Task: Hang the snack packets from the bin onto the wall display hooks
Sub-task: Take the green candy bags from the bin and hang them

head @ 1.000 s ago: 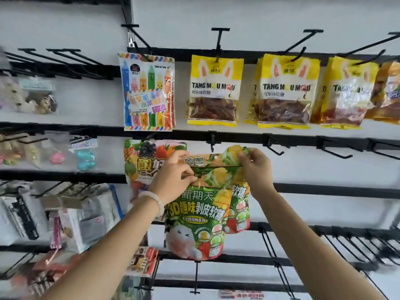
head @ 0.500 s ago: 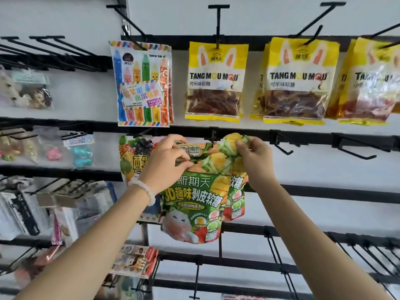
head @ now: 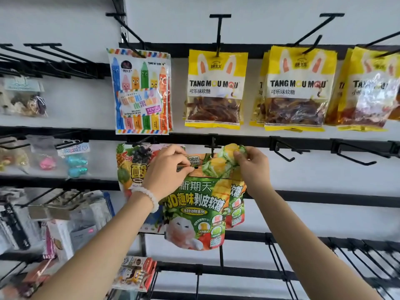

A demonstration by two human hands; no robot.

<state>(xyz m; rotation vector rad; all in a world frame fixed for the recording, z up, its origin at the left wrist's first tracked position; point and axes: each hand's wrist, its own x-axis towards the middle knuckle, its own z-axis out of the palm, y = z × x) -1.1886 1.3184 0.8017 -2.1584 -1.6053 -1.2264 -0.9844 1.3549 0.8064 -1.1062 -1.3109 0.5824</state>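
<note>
I hold a green snack packet (head: pixel 198 211) with mango pictures up against the second rail of the wall display. My left hand (head: pixel 166 172) pinches its top left corner. My right hand (head: pixel 253 169) pinches its top right corner. The packet's top edge sits right at a black hook (head: pixel 213 147) that points out from the rail, and the hook tip meets the packet's top. A second packet of the same kind shows partly behind it on the right. The bin is out of view.
Yellow rabbit-ear packets (head: pixel 216 89) and a crayon candy packet (head: pixel 141 92) hang on the top rail. A fruit packet (head: pixel 132 165) hangs left of my hands. Bare hooks (head: pixel 285 151) stick out to the right. Small toys and boxes fill the left racks.
Both hands have lifted the green packet from below the rail up to the hook. The camera view has tilted up slightly.
</note>
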